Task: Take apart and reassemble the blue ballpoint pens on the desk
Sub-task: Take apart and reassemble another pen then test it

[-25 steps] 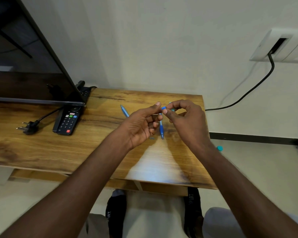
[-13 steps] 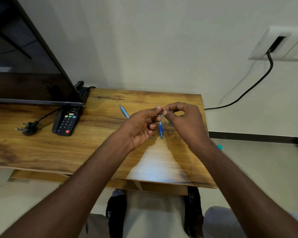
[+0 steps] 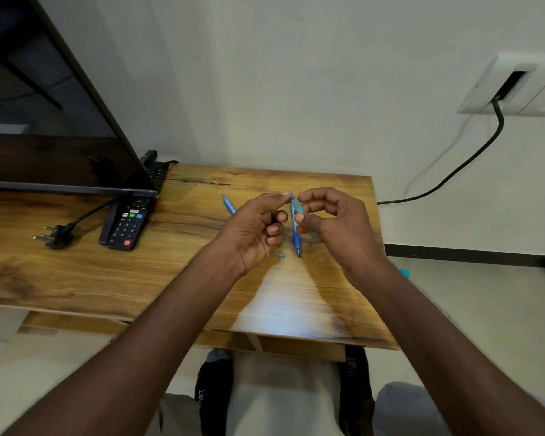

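Both hands are raised over the wooden desk [image 3: 76, 278]. My left hand [image 3: 255, 228] pinches a small blue pen part [image 3: 290, 194] between thumb and forefinger. My right hand [image 3: 340, 221] holds a pale teal pen barrel piece [image 3: 299, 206] in its curled fingers, close to the left fingertips. Under the hands a blue pen [image 3: 296, 239] lies on the desk, its tip towards me. A second blue pen [image 3: 228, 203] lies further left, partly hidden by my left hand. A tiny clear part [image 3: 279, 255] sits on the desk beside the first pen.
A black remote [image 3: 123, 226] and a loose plug with its cable [image 3: 55, 236] lie at the left, under the edge of a large dark screen [image 3: 44, 121]. A black cable [image 3: 453, 171] runs from a wall socket. The desk's right edge is close to my right hand.
My hands have drawn slightly apart, and the teal barrel piece now shows in my right fingers. The pens on the desk have not moved.
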